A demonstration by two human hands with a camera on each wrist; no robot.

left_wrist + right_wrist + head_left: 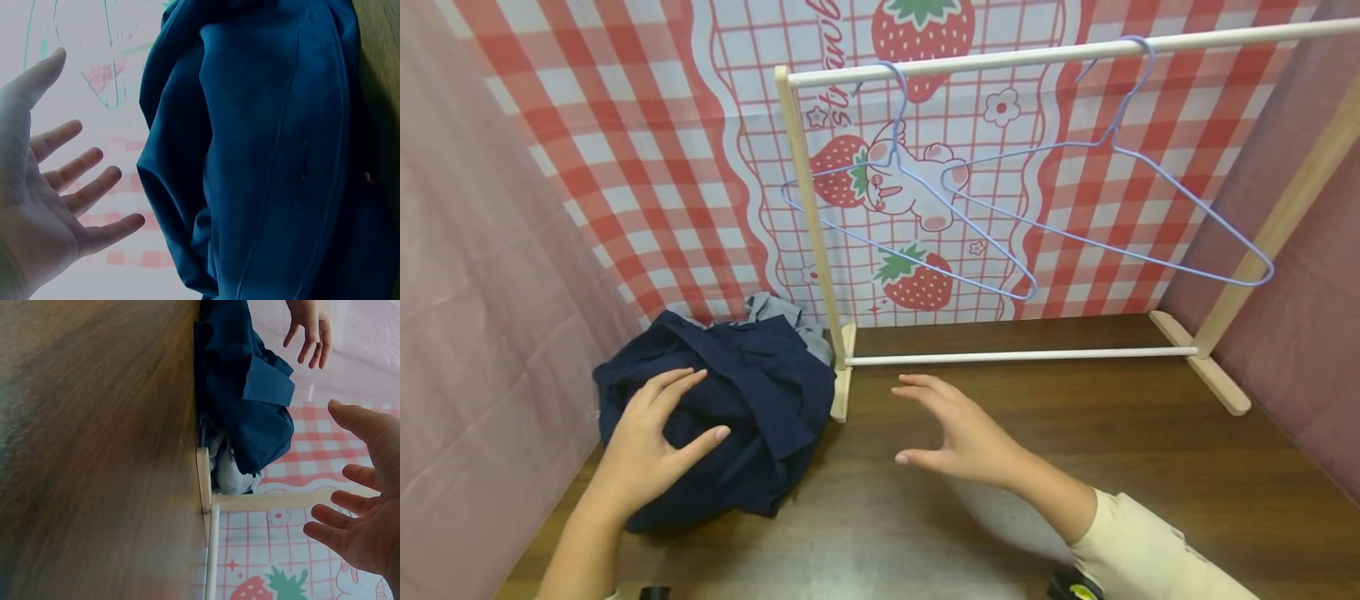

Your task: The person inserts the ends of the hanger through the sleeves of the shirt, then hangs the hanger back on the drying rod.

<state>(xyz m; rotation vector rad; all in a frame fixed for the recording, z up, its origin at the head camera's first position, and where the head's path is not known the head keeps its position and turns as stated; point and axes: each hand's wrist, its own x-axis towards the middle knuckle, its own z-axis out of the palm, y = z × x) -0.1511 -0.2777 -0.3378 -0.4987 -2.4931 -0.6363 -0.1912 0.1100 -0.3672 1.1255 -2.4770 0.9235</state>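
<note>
A heap of navy blue clothing (752,392) lies on the left of the wooden table, with a stitched edge and a buttonhole showing in the left wrist view. Behind it a grey piece of cloth (773,308) peeks out. My left hand (640,450) hovers over the heap's near left side, fingers spread and nothing in them. To the right of the heap, my right hand (962,433) is held above the bare tabletop, its fingers and thumb apart and holding nothing. Two lilac wire hangers, a left one (966,223) and a right one (1195,200), hang on a rack.
The wooden rack has a white top rail (1000,62), a low white bar (1022,357) and feet on the table (865,517). Its left post (812,217) rises right beside the heap. A strawberry-print cloth (647,167) hangs behind; pink curtains (482,250) flank both sides.
</note>
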